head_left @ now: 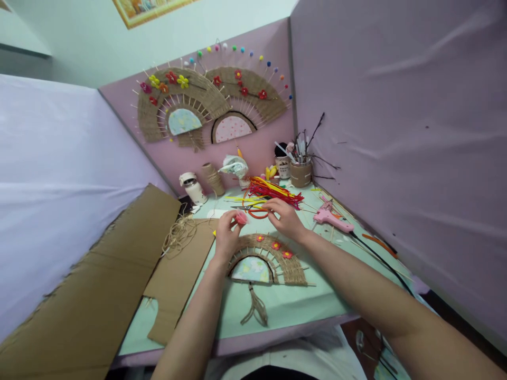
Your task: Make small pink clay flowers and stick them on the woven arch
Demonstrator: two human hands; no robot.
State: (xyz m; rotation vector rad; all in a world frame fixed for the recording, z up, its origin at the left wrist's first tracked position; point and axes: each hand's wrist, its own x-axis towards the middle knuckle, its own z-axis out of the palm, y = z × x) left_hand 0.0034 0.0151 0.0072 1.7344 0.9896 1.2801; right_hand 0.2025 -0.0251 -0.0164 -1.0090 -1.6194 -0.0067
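My left hand (227, 232) pinches a small pinkish-red piece (241, 217), its exact kind blurred. My right hand (285, 217) has its fingers drawn together beside the orange handle of a pair of scissors (258, 214); whether it grips them or something small, I cannot make out. Just below both hands lies a woven twine fan (295, 268) with red flowers on its right half. A pale floral half-circle (250, 269) fills its centre, and a twine tassel (257, 309) hangs toward the table's front edge.
Red and yellow pipe cleaners (277, 191) are heaped behind the hands. A pink glue gun (332, 218) with a black cord lies right. Cardboard (180, 274) and loose twine (179, 236) are left. A bottle (194, 190), twine spool (213, 179) and twig jar (301, 174) stand behind.
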